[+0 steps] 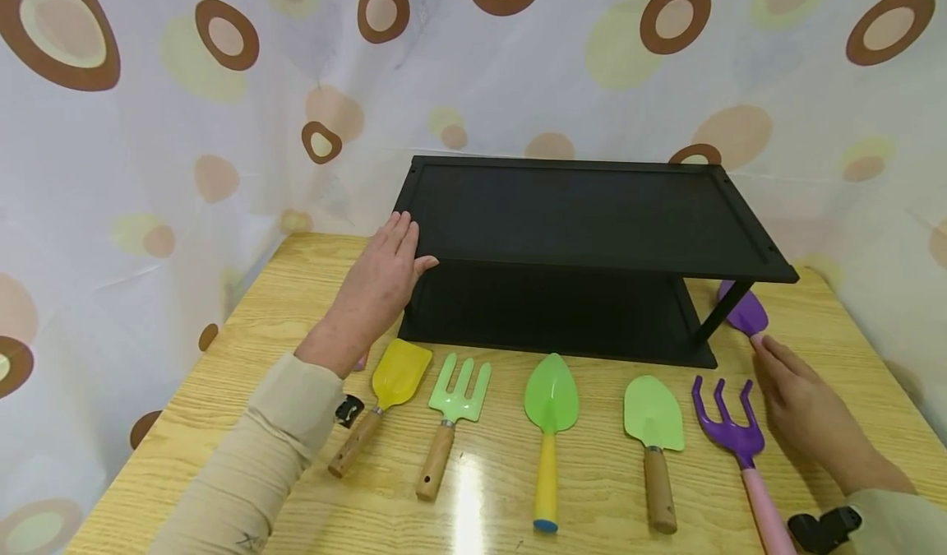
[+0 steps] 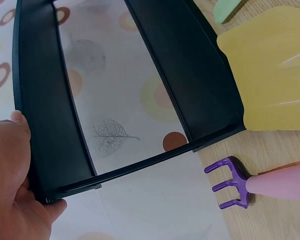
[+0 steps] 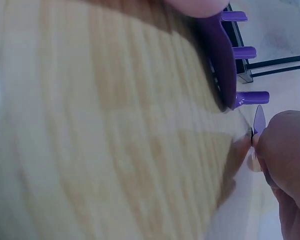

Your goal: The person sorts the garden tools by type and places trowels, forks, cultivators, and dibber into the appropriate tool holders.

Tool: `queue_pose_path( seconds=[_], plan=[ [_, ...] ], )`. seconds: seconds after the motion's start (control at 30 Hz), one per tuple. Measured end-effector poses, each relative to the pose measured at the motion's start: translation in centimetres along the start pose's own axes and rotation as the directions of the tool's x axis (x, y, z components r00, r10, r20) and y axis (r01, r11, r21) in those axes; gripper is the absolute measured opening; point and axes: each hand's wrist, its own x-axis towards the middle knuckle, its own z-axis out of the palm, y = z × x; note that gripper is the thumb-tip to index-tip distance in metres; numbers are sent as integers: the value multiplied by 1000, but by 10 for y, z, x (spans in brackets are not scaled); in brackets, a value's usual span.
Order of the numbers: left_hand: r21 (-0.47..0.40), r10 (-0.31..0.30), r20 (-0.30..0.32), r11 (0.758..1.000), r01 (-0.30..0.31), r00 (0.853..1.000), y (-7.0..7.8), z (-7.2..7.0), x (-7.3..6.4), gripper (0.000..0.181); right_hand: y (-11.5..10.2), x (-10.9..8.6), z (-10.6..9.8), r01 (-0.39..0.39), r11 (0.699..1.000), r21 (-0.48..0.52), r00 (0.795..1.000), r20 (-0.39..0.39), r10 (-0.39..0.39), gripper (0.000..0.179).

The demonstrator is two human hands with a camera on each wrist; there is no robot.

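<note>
A black two-tier shelf [image 1: 577,214] stands on the wooden table. My left hand [image 1: 377,288] holds the left end of its upper board near the front corner, the thumb lying over the front edge. On the right, my right hand [image 1: 810,415] pinches the pink handle of a purple trowel [image 1: 747,315], whose blade lies beside the shelf's right end, partly behind the post. Just left of that hand lies a purple hand rake [image 1: 732,432] with a pink handle. In the left wrist view, a smaller-looking purple rake [image 2: 235,182] lies near the shelf's left end.
In front of the shelf lie a yellow shovel [image 1: 399,372], a mint-green fork [image 1: 460,392], a green trowel [image 1: 552,395] with a yellow handle and a pale green trowel [image 1: 654,411] with a wooden handle. A patterned curtain [image 1: 222,136] surrounds the table [image 1: 259,358].
</note>
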Motion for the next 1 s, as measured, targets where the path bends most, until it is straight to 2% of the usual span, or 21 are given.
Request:
queue_pose_path(
  seconds=[0.4,0.57,0.8,1.0],
  plan=[
    [5,6,-16,1000,-6,1000,0,0,-1,63,-7,6,-10,-49,999,-21,999,5,50,55],
    [-2,18,-36,1000,-18,999,0,0,-1,62,-9,6,-12,-61,998,-15,998,-33,60,50],
    [-7,7,-24,1000,-7,1000,1,0,-1,62,-9,9,-13,-38,999,-15,991,-130,36,45],
    [2,-2,-21,1000,2,1000,0,0,-1,63,-8,9,-15,-36,999,-16,991,-129,34,47]
  ],
)
